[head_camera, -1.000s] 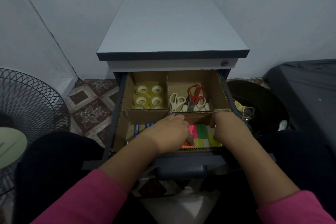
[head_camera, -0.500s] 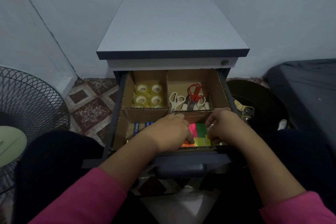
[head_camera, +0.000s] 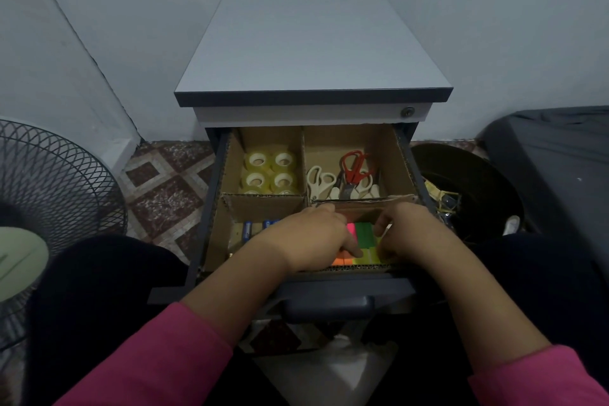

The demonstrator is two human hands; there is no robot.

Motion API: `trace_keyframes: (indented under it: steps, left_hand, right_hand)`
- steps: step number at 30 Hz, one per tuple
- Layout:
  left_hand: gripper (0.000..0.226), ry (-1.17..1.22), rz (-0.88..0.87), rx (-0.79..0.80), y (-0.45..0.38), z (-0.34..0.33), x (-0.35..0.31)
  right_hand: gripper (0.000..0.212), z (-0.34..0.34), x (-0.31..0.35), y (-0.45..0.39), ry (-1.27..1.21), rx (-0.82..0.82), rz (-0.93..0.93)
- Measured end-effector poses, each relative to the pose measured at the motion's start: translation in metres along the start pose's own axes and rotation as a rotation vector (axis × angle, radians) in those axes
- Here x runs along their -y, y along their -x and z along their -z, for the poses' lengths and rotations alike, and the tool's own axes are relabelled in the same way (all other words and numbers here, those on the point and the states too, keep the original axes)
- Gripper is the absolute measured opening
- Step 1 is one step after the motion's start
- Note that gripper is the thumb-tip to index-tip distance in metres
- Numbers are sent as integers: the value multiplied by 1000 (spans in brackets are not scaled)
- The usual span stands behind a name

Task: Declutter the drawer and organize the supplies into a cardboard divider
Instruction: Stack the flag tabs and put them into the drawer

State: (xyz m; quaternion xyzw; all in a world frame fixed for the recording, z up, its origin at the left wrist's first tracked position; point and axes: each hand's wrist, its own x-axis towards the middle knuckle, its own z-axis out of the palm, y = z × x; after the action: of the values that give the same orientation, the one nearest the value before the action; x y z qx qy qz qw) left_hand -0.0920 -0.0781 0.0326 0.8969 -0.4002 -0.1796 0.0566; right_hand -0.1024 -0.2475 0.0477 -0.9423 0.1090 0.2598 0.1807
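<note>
Both hands reach into the front right compartment of the brown cardboard divider (head_camera: 263, 208) inside the open grey drawer (head_camera: 329, 287). The left hand (head_camera: 313, 237) curls its fingers onto the neon sticky-note pads (head_camera: 364, 234); the right hand (head_camera: 405, 231) pinches their right edge. 4 clear tape rolls (head_camera: 270, 170) sit back left, 3 scissors (head_camera: 346, 175) back right.

No text can be read; the blue items (head_camera: 247, 230) in the drawer bear only blurred print
</note>
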Motion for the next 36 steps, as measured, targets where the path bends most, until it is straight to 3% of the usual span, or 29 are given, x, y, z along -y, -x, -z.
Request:
trace_keyframes:
  steps: [19, 23, 30, 36]
  left_hand:
    - [52, -135, 36, 65, -6, 6, -15]
    - [52, -114, 27, 60, -6, 5, -14]
    - [50, -105, 6, 54, -4, 6, -13]
    - [51, -108, 8, 56, -6, 4, -13]
  right_hand:
    - [25, -7, -2, -1, 178, 10, 136]
    - [22, -7, -4, -1, 164, 5, 107]
    - [20, -16, -7, -13, 200, -194, 9]
    - [17, -21, -2, -26, 260, -126, -37]
